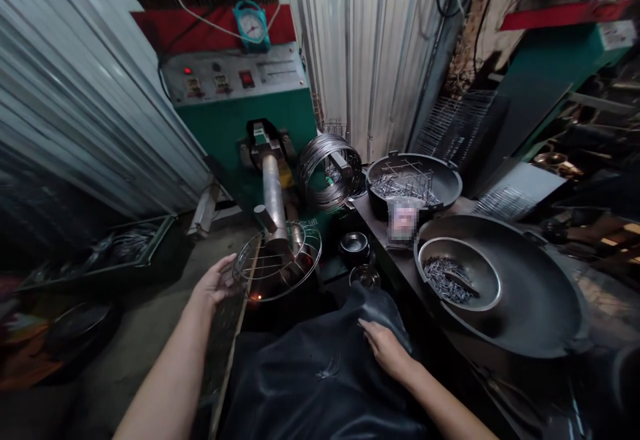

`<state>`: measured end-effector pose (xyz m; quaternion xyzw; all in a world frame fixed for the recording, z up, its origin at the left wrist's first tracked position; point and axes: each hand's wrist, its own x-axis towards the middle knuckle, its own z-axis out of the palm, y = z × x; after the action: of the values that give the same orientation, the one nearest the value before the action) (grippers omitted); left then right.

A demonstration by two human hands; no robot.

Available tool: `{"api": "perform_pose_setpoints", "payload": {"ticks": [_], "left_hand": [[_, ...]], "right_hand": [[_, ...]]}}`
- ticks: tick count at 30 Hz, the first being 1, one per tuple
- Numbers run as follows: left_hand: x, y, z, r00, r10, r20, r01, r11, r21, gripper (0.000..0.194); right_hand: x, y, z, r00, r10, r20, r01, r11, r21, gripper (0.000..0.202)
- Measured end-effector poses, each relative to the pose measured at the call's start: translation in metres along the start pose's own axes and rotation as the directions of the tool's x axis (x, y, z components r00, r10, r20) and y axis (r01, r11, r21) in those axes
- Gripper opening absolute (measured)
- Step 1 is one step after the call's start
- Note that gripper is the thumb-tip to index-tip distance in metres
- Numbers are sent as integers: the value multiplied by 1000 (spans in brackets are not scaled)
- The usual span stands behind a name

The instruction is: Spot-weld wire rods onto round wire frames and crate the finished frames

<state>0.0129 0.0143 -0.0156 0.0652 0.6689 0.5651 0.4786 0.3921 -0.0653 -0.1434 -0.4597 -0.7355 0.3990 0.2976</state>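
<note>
My left hand [220,280] is closed on the left rim of a round wire rack [321,257], made of rings with cross wires. The rack hangs tilted around the metal arm [273,190] of a green welding machine [215,123]. A small orange glow shows at the rack's lower edge. My right hand [385,348] is over the black apron [320,373] on my lap, its fingers drawn together; whatever they may hold is too small to make out.
To the right, a small metal bowl [495,273] of short wire pieces sits in a large dark pan [545,293]. Behind it another pan [450,187] holds wire pieces. A wire coil [307,167] stands beside the machine. A green tray [163,237] of metal parts lies left.
</note>
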Motion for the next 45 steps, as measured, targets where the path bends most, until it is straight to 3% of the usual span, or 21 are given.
{"api": "perform_pose_setpoints", "payload": {"ticks": [3, 7, 9, 11, 13, 15, 17, 21, 27, 34, 45], "left_hand": [[0, -1, 3, 995, -68, 73, 64, 997, 53, 17], [-14, -28, -10, 989, -89, 117, 96, 994, -56, 17], [-21, -42, -17, 986, -110, 127, 129, 980, -152, 18], [-28, -53, -18, 991, -106, 79, 124, 955, -270, 22], [-34, -61, -14, 997, -80, 10, 78, 927, -367, 26], [-39, -65, -8, 999, -38, -17, 28, 911, -412, 29], [-42, -68, -3, 999, 25, -23, -32, 904, -426, 32], [-45, -70, 1, 984, 169, -59, -177, 882, -437, 37], [-44, -70, 10, 961, 262, -85, -272, 863, -425, 39], [-43, -68, 21, 956, 273, -111, -294, 866, -405, 37], [-50, -70, 21, 952, 245, -183, -299, 869, -393, 38]], "right_hand": [[4, 1, -3, 998, 65, -15, -65, 998, 14, 30], [23, -12, -8, 994, 61, -95, -49, 991, 126, 18], [43, -34, -4, 992, 79, -99, -51, 965, 257, 18], [67, -64, 6, 991, 112, -69, -71, 897, 437, 22], [90, -95, 21, 995, 68, -67, -19, 825, 565, 23], [108, -118, 36, 997, 2, -75, 43, 809, 587, 21], [118, -129, 48, 997, -53, -55, 74, 856, 511, 17], [124, -123, 54, 997, -63, -40, 72, 951, 301, 14], [132, -114, 47, 999, -10, -38, 21, 958, 287, 15], [139, -113, 44, 999, -5, -51, 22, 936, 350, 15], [137, -116, 40, 993, -80, -83, 99, 962, 256, 15]]}}
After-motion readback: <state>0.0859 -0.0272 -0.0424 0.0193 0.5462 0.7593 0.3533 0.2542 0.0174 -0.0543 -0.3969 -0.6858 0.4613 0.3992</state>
